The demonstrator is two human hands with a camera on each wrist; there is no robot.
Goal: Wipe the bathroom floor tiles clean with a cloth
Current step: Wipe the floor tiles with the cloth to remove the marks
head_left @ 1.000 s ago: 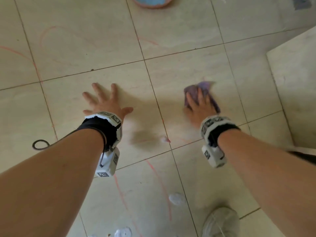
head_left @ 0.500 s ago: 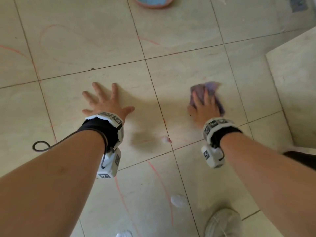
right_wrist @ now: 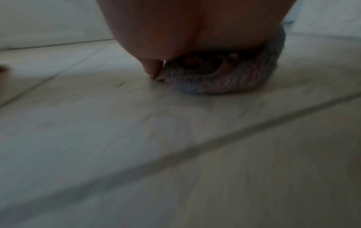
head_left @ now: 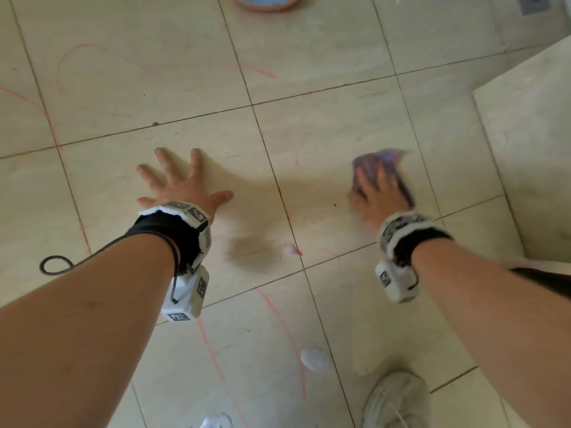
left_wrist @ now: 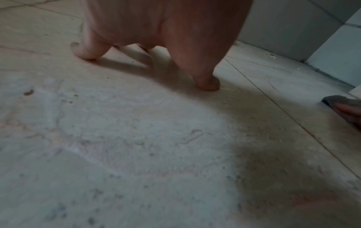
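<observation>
The beige floor tiles (head_left: 324, 131) carry thin red scribble lines (head_left: 279, 319) and small white foam blobs (head_left: 313, 359). My right hand (head_left: 375, 193) lies flat on a purple cloth (head_left: 392, 159) with straight fingers, pressing it onto a tile right of centre; both are motion-blurred. From the right wrist, the cloth (right_wrist: 224, 81) is bunched under the palm (right_wrist: 175, 30), with the thumb tip touching the floor beside it. My left hand (head_left: 182, 183) is spread flat on the tile to the left, holding nothing; its fingertips (left_wrist: 207, 83) rest on the wet floor.
A pink basin with blue inside (head_left: 262, 3) sits at the far edge. A raised tiled step (head_left: 531, 134) borders the right side, close to the cloth. A white shoe (head_left: 398, 400) stands at the bottom right. A black cable loop (head_left: 54, 265) lies at left.
My right hand has slid the cloth to the right across its tile, toward the step. The left hand has stayed planted in place.
</observation>
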